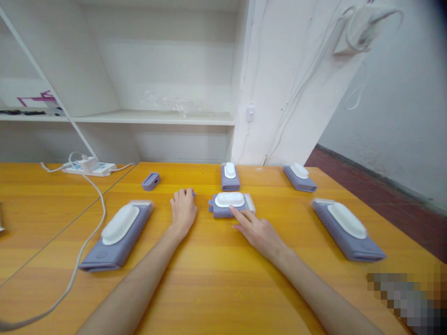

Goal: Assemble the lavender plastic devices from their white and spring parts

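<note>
In the middle of the table, a grey-purple block (223,213) lies crosswise with a white oval bristled brush head (229,200) on top. My right hand (260,232) reaches it from the right. Its index finger is stretched out at the brush head's near edge, the thumb is apart, and the other fingers lie by the block's right end. To the left, my left hand (184,211) is closed on the tabletop, apart from the block. A small purple bit (194,193) shows at its fingertips; what it belongs to is hidden.
Similar blocks with white tops stand at the left (117,237), back (230,177), back right (300,177) and right (349,230). A small hollow purple piece (151,181) lies behind my left hand. A power strip (89,166) and white cable (102,209) occupy the left side.
</note>
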Available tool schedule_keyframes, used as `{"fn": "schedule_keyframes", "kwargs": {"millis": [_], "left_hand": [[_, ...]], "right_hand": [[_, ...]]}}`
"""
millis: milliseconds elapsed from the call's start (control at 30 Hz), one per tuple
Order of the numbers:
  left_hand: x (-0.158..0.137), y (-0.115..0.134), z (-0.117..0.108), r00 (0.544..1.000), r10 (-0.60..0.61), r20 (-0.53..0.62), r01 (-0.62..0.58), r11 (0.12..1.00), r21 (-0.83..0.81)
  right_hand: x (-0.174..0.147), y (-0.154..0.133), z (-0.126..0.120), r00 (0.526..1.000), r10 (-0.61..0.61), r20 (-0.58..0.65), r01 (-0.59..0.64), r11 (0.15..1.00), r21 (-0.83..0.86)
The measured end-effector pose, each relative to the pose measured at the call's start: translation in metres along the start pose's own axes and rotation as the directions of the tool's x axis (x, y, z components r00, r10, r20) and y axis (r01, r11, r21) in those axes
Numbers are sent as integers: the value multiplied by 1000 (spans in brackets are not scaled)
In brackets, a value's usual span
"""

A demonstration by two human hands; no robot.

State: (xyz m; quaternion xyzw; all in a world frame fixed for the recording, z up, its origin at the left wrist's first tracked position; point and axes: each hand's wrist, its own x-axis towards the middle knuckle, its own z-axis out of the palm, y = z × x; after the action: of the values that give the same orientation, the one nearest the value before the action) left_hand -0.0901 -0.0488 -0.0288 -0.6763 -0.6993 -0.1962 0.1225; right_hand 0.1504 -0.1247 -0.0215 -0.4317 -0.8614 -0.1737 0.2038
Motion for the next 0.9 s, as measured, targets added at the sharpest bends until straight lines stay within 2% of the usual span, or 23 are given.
{"fn": "schedule_keyframes", "kwargs": {"millis": [100, 167, 233, 300, 400, 467, 500, 600, 667, 700, 733, 767, 833, 900], "left_hand": [[2, -1, 0, 999, 43, -24, -44, 998, -48], [2, -1, -1, 999, 36, -9, -37, 997, -65], [2, 0, -3, 1000, 19, 9, -18, 996, -93], [0, 2, -4, 1000, 6, -15, -8, 991, -135], [-3, 4, -2, 984, 23, -179, -62, 974, -218], [-7, 6, 0, 935, 108, -338, -204, 943, -263], [-9, 7, 1, 894, 179, -411, -306, 914, -268], [-20, 13, -1, 725, 460, -512, -624, 753, -207], [-28, 20, -5, 609, 638, -471, -767, 626, -144], [-32, 25, -8, 568, 703, -429, -808, 576, -124], [-36, 30, -11, 545, 757, -360, -832, 542, -120], [-39, 34, -13, 534, 796, -284, -844, 520, -130], [-43, 42, -18, 543, 831, -126, -835, 518, -184], [-44, 47, -21, 589, 808, -15, -785, 567, -250]], "right_hand": [[1, -1, -2, 998, 18, 65, -22, 998, 59], [-1, 0, -2, 998, -17, 57, 13, 996, 86], [-5, 2, 0, 998, -38, -46, 43, 991, 126], [-9, 4, 2, 982, -6, -186, 49, 973, 224], [-10, 4, 0, 958, 112, -265, 32, 873, 486], [-8, 2, 0, 943, 216, -255, -12, 784, 620], [-7, 2, 1, 927, 276, -253, -46, 755, 654], [-4, 4, 6, 864, 431, -262, -154, 721, 675], [-4, 7, 10, 835, 499, -233, -229, 699, 677], [-5, 8, 11, 825, 526, -208, -269, 689, 673], [-5, 9, 12, 816, 548, -186, -309, 684, 661], [-6, 10, 12, 806, 566, -173, -344, 686, 641], [-6, 9, 10, 794, 582, -178, -383, 705, 597], [-4, 8, 8, 790, 581, -195, -380, 714, 588]]}}
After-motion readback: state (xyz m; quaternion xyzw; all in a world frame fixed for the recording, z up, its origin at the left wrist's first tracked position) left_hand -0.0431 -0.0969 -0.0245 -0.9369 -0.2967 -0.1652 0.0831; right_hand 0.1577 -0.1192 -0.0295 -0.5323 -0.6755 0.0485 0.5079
